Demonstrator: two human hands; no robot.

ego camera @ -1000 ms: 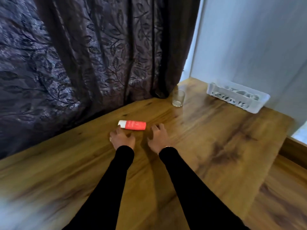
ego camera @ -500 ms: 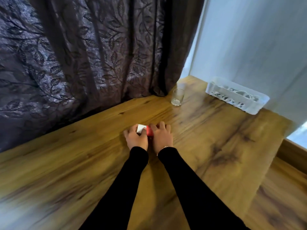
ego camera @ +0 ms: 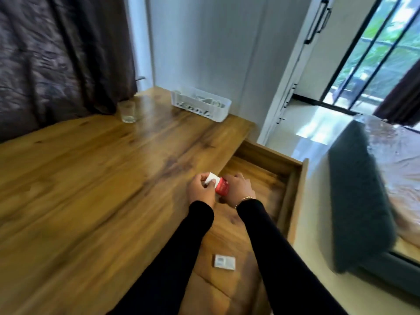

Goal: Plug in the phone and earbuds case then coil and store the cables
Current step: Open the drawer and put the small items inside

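Hands meet at the wooden table's edge, above the open wooden drawer. The left hand pinches the white cap of the small red-and-white tube; the right hand curls round its red body. It looks light, smooth, likely slippery: best gripped round the body.

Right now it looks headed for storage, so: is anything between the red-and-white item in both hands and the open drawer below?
Nothing visible: both hands hold the red-and-white item at the drawer's open edge; the small box lies nearer the person.
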